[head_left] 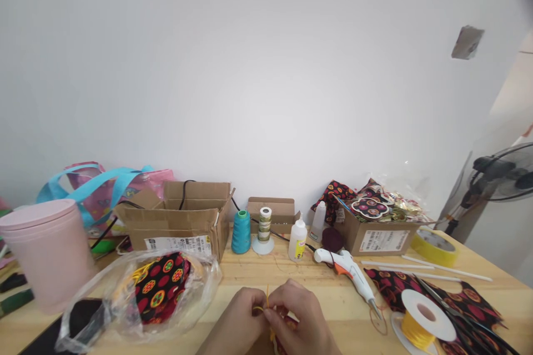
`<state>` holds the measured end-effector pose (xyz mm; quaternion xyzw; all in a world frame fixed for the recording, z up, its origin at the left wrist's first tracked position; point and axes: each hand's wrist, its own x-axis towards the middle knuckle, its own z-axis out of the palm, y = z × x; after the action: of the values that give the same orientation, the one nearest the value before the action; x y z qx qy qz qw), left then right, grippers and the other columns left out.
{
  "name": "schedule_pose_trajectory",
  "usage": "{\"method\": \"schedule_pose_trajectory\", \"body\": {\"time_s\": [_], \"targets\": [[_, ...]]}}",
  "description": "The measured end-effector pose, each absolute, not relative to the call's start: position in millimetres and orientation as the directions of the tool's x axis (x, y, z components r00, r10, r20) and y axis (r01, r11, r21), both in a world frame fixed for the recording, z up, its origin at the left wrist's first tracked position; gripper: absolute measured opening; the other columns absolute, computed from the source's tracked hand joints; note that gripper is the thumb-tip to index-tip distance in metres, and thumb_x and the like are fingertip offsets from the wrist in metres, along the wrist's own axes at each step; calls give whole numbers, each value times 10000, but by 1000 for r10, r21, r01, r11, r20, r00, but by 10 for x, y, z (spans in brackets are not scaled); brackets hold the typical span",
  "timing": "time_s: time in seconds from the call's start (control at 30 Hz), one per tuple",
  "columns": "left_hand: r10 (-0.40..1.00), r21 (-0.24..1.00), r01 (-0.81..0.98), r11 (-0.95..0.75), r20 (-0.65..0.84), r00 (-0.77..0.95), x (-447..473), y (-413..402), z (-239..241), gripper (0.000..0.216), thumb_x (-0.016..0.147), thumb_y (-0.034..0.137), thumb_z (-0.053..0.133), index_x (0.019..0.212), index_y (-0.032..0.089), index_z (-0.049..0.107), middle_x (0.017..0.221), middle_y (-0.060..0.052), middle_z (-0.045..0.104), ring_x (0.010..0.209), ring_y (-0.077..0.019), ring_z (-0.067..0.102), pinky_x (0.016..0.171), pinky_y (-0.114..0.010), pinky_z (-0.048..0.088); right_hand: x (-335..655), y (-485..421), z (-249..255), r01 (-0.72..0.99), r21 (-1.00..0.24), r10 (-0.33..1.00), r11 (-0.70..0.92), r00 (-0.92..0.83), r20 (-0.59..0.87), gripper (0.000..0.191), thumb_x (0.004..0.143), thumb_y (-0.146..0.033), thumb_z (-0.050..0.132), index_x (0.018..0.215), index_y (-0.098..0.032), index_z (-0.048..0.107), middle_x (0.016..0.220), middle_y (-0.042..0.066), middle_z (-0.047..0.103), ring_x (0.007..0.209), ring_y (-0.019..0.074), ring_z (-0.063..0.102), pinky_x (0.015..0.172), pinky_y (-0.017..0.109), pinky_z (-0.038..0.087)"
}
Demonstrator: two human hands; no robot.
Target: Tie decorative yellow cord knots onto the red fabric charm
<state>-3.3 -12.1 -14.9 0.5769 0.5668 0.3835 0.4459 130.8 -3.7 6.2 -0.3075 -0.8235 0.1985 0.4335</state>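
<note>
My left hand point(235, 321) and my right hand point(302, 316) meet low in the middle of the view, just over the wooden table. Between their fingertips they pinch a thin yellow cord point(267, 292); one end sticks upward and a small loop bends toward the left thumb. Under my right fingers shows a bit of dark red patterned fabric point(291, 321), mostly hidden by the hand. A spool of yellow cord point(416, 331) stands to the right, beside black-handled scissors point(449, 310) lying on patterned fabric pieces point(387, 288).
A clear plastic bag point(204, 294) with patterned fabric lies left, near a pink lidded bin point(50, 255). Behind stand a cardboard box point(175, 224), turquoise thread cone point(241, 233), glue bottle point(297, 241) and glue gun point(347, 272). A filled box point(381, 238) and yellow tape roll point(435, 247) sit right.
</note>
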Motion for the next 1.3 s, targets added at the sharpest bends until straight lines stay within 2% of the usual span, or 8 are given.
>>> {"method": "schedule_pose_trajectory", "body": {"time_s": [0.13, 0.23, 0.37, 0.47, 0.73, 0.97, 1.17, 1.3], "targets": [[993, 962, 271, 44, -73, 97, -40, -94, -127, 124, 566, 158, 463, 539, 118, 577, 504, 35, 503, 555, -120, 423, 497, -209, 299, 1310, -38, 48, 334, -597, 680, 729, -453, 577, 95, 658, -108, 490, 663, -160, 570, 580, 13, 581, 557, 103, 506, 505, 173, 369], [992, 984, 163, 74, -89, 85, -30, -73, -82, 100, 558, 174, 494, 499, 114, 550, 451, 56, 436, 487, -85, 364, 455, -190, 256, 1314, -42, 36, 338, -598, 682, 727, -455, 572, 101, 676, -120, 479, 677, -165, 569, 600, 12, 585, 558, 102, 505, 514, 175, 373], [986, 986, 43, 161, -163, 28, -32, -58, -22, 231, 597, 329, 488, 448, 158, 445, 351, 106, 276, 346, -44, 184, 358, -191, 116, 1310, -41, 35, 366, -588, 689, 721, -464, 557, 127, 704, -138, 458, 710, -184, 576, 634, 7, 595, 575, 107, 501, 545, 190, 373], [970, 970, -33, 241, -240, 28, -40, -53, 4, 293, 581, 424, 486, 445, 188, 380, 324, 124, 234, 300, -31, 112, 331, -201, 51, 1304, -24, 28, 407, -591, 714, 696, -478, 511, 146, 701, -130, 463, 727, -204, 586, 622, -4, 593, 584, 115, 496, 552, 199, 363], [981, 981, 28, 191, -192, 35, -34, -59, 33, 298, 568, 381, 479, 373, 174, 389, 296, 96, 284, 287, -32, 179, 335, -204, 45, 1293, 33, -65, 427, -612, 744, 665, -452, 493, 160, 667, -87, 473, 677, -203, 583, 605, -14, 577, 578, 111, 485, 548, 195, 346], [987, 990, 72, 119, -125, 96, -56, -45, 19, 369, 556, 502, 514, 447, 153, 461, 342, 95, 314, 309, -33, 187, 353, -215, 70, 1297, 25, -43, 399, -609, 723, 686, -465, 510, 170, 667, -81, 474, 670, -202, 592, 632, -12, 596, 598, 111, 493, 573, 201, 352], [989, 990, 85, 115, -122, 78, -60, -15, -47, 396, 568, 506, 510, 398, 173, 380, 331, 101, 270, 315, -33, 165, 366, -218, 58, 1292, 22, -41, 379, -643, 742, 666, -429, 516, 115, 668, -122, 502, 662, -186, 598, 638, 4, 580, 575, 108, 485, 537, 197, 354], [990, 989, 76, 125, -129, 55, -61, -16, -43, 377, 579, 503, 505, 434, 173, 394, 344, 107, 272, 315, -32, 154, 363, -214, 59, 1283, 12, -5, 428, -682, 804, 593, -371, 465, 125, 691, -156, 493, 625, -165, 599, 591, 6, 532, 530, 98, 457, 489, 188, 336]]}}
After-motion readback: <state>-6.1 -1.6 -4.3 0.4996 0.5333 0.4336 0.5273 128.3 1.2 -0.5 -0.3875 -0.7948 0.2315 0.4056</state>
